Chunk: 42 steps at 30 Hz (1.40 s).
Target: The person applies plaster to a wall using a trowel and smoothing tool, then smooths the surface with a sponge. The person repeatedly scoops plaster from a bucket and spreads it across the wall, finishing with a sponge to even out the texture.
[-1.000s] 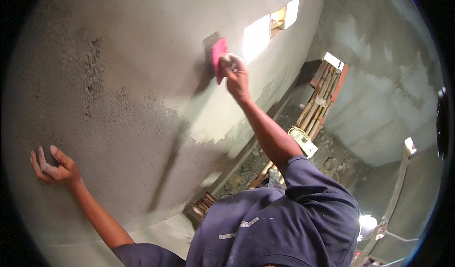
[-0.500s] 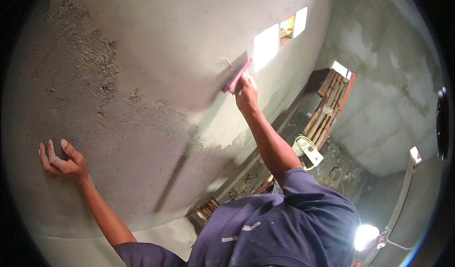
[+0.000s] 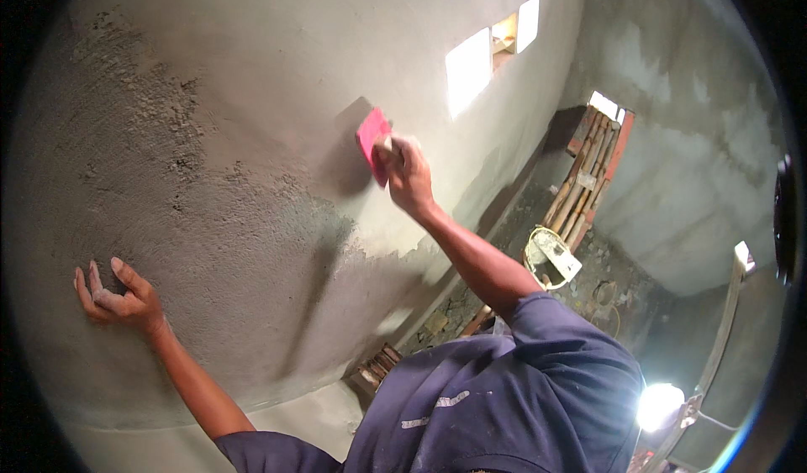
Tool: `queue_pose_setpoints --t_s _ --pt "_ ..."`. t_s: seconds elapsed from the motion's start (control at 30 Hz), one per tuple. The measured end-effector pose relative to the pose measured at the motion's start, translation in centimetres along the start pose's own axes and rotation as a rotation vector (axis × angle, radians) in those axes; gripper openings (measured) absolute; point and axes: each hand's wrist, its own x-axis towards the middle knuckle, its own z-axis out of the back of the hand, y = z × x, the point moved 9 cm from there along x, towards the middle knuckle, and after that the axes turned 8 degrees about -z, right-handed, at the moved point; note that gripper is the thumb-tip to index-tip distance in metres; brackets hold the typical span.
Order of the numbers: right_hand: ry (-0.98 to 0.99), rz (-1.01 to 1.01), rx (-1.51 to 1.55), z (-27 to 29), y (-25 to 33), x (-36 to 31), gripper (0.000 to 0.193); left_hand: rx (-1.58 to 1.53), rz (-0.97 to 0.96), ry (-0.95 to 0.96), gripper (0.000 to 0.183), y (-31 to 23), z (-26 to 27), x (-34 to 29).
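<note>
My right hand (image 3: 409, 176) grips a pink plastering float (image 3: 371, 144) by its back. The float is tilted close to the plastered wall (image 3: 277, 128), casting a shadow beside it; whether its face touches the plaster cannot be made out. To the left, my left hand (image 3: 120, 298) is raised in front of the rough, darker plaster, fingers apart and curled a little, with nothing in it. Grey residue coats its fingertips. Around the float the wall is smooth, while coarse, pitted mortar (image 3: 168, 124) shows at the upper left.
Bright window openings (image 3: 469, 71) pierce the wall at the upper right. Bamboo poles and planks (image 3: 584, 175) lean beyond my right arm, near a pale bucket (image 3: 538, 250). Rubble (image 3: 437, 326) lies along the wall's foot. A lit lamp (image 3: 660, 407) stands at the lower right beside a post.
My right hand has swept the float leftward across the wall, away from the window, and its pink back now faces more into view. My left hand stays nearly in place, still open.
</note>
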Motion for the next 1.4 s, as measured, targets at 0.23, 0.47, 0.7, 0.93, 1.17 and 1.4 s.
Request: queue_pose_setpoints --t_s 0.23,0.47,0.7,0.93,1.17,1.4 --pt "0.524 0.15 0.039 -6.0 0.8 -7.0 0.012 0.055 -0.047 0.023 0.033 0.4 0.0 -0.9" --pt "-0.313 -0.783 0.987 -0.8 -17.3 -5.9 0.03 0.101 -0.036 0.052 0.034 -0.8 -0.9 -0.3" --pt "0.232 0.0 0.493 -6.5 9.3 -0.3 0.027 0.083 -0.025 0.041 0.034 -0.2 0.0 -0.2" --pt "0.317 -0.125 0.525 -4.4 7.1 -0.2 0.019 0.107 -0.011 0.08 0.032 0.5 0.2 -0.7" --pt "0.238 0.537 0.026 -7.1 9.8 -1.3 0.011 0.08 0.017 0.042 0.032 0.0 -0.1 0.2" --pt "-0.155 -0.634 0.703 -0.6 -8.2 -4.0 0.037 0.105 0.052 0.055 0.034 -0.4 0.2 0.3"
